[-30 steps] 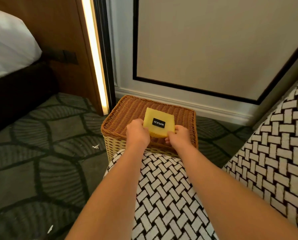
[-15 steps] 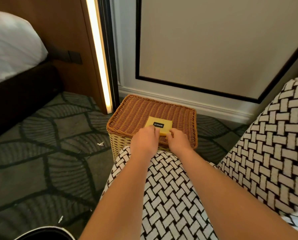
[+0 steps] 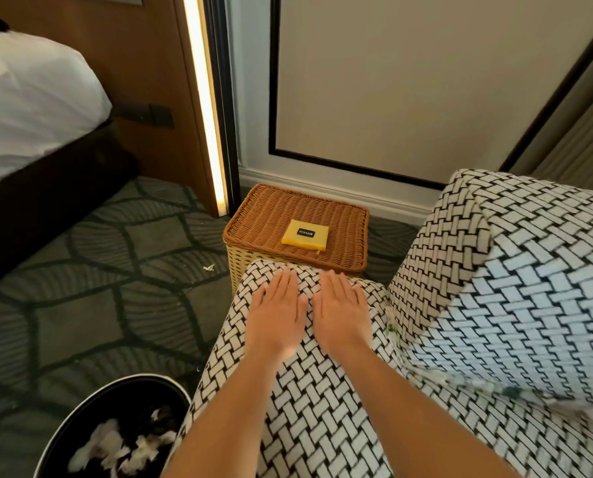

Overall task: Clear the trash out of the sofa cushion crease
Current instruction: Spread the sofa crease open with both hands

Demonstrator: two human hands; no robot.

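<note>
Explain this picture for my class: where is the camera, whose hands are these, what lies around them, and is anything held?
No machine here: a person wears one camera on the head, looking down at their own arms. The left hand and right hand lie flat and open on a patterned sofa cushion, holding nothing. Beyond it a wicker basket carries a yellow pouch. Pale scraps sit in the crease at the right; a black bin at lower left holds more.
</note>
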